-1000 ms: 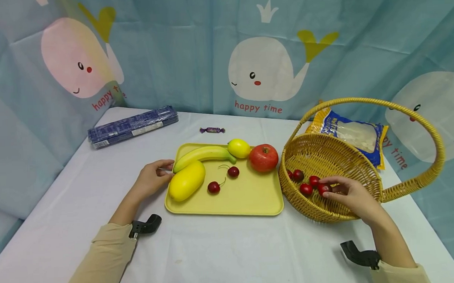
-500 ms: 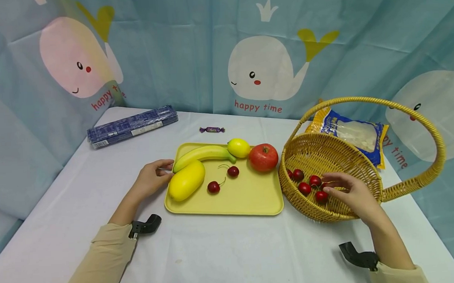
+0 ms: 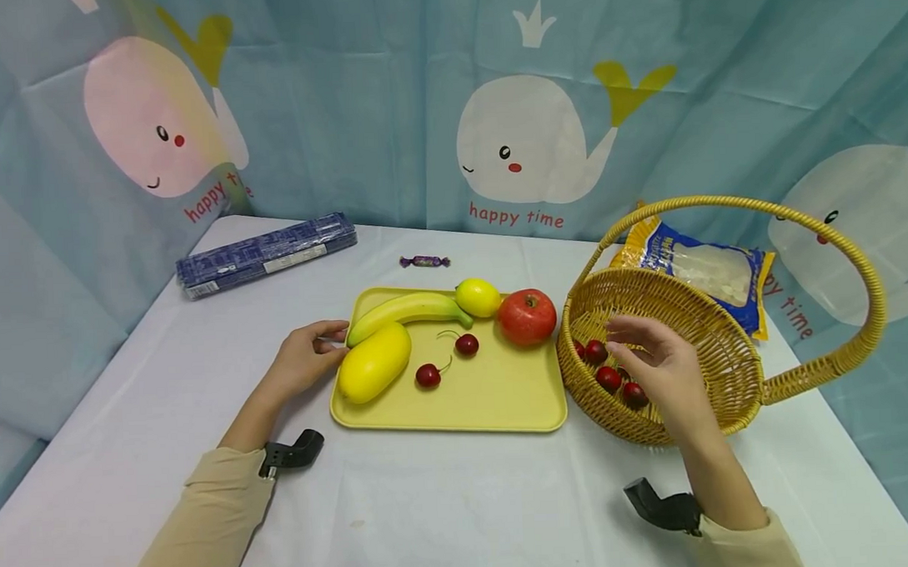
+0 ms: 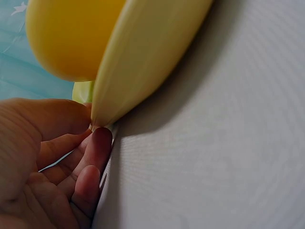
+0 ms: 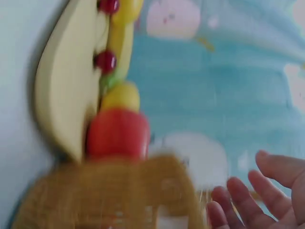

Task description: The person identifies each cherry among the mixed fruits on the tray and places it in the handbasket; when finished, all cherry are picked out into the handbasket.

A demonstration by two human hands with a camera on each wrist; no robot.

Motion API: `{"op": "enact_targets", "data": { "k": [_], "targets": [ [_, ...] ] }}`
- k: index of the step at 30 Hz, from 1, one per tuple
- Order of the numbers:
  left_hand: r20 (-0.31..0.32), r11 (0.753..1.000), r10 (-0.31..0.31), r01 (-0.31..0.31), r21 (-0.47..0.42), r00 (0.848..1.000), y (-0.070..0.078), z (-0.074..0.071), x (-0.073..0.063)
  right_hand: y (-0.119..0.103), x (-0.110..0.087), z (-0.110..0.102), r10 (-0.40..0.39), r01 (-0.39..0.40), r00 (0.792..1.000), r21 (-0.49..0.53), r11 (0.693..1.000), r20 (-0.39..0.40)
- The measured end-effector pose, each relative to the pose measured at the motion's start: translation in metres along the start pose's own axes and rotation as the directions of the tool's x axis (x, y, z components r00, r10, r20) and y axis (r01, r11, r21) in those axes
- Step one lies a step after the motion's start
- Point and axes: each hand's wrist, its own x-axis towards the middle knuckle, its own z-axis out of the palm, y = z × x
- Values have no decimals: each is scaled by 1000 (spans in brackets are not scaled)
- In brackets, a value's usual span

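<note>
My left hand (image 3: pixel 306 355) pinches the left edge of a yellow tray (image 3: pixel 496 399); in the left wrist view its thumb and fingertips meet at the tray's rim (image 4: pixel 143 57). On the tray lie a banana (image 3: pixel 406 310), a yellow mango-like fruit (image 3: pixel 374 363), a lemon (image 3: pixel 478 298), a red apple (image 3: pixel 528 317) and two cherries, one nearer the front (image 3: pixel 428 375) and one behind (image 3: pixel 467 344). My right hand (image 3: pixel 663 368) hovers over a wicker basket (image 3: pixel 712 349), fingers apart and bent, holding nothing in the right wrist view. Several cherries (image 3: pixel 608 379) sit at the basket's left side, partly hidden by the hand.
The basket's tall handle (image 3: pixel 820 221) arches over its right side. Behind the basket lies a blue and yellow food bag (image 3: pixel 712 266). A purple-wrapped candy (image 3: pixel 425 261) and a long dark blue package (image 3: pixel 267 254) lie at the back, before a whale-print curtain (image 3: pixel 389 136).
My right hand has let go of a cherry in the basket, then moved left and up over it. Some cherries there have rolled slightly. The left hand and tray stay put.
</note>
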Motion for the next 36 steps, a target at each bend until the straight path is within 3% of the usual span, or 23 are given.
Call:
{"op": "enact_targets", "data": {
  "k": [7, 12, 15, 22, 28, 36],
  "targets": [
    [-2, 1000, -4, 4, -7, 1000, 0, 0, 0, -11, 7, 55, -92, 89, 996, 143, 986, 16],
    [1, 1000, -10, 10, -7, 1000, -1, 0, -1, -6, 18, 93, -44, 29, 996, 202, 979, 72],
    [0, 1000, -12, 12, -9, 1000, -2, 0, -1, 6, 26, 114, -7, -11, 993, 158, 987, 117],
    [-3, 1000, -4, 4, -16, 1000, -1, 0, 0, 15, 42, 145, 75, -63, 977, -68, 996, 198],
    [-2, 1000, -11, 11, -12, 1000, 0, 0, 1, 16, 55, 155, 153, -91, 956, -241, 966, 249],
    [-2, 1000, -7, 7, -3, 1000, -1, 0, 1, 15, 58, 160, 205, -85, 923, -349, 933, 325]
  ]
}}
